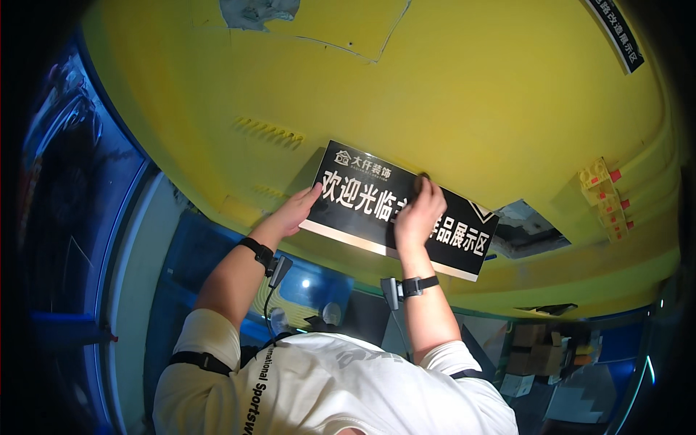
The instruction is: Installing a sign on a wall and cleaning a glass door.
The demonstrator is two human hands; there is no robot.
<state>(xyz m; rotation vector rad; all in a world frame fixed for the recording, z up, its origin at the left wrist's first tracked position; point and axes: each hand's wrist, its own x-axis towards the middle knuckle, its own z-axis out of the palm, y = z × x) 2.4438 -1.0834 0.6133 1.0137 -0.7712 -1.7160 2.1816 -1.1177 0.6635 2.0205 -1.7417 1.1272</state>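
A long black sign board (341,206) with white lettering and a pale strip along its lower edge lies against the yellow wall (449,101), tilted down to the right. My left hand (296,209) grips its left end, the thumb over the front face. Over the middle of the board, my right hand (419,221) is closed with its fingers curled at the upper edge, covering part of the lettering. A small dark thing (425,176) shows at those fingertips; its kind cannot be made out.
Yellow junction boxes with red fittings (605,199) stick out of the wall at right. A ragged opening (525,228) is beside the board's right end. Another black sign (616,32) hangs at upper right. Cardboard boxes (533,355) stand at lower right, and a dark glass pane (72,210) at left.
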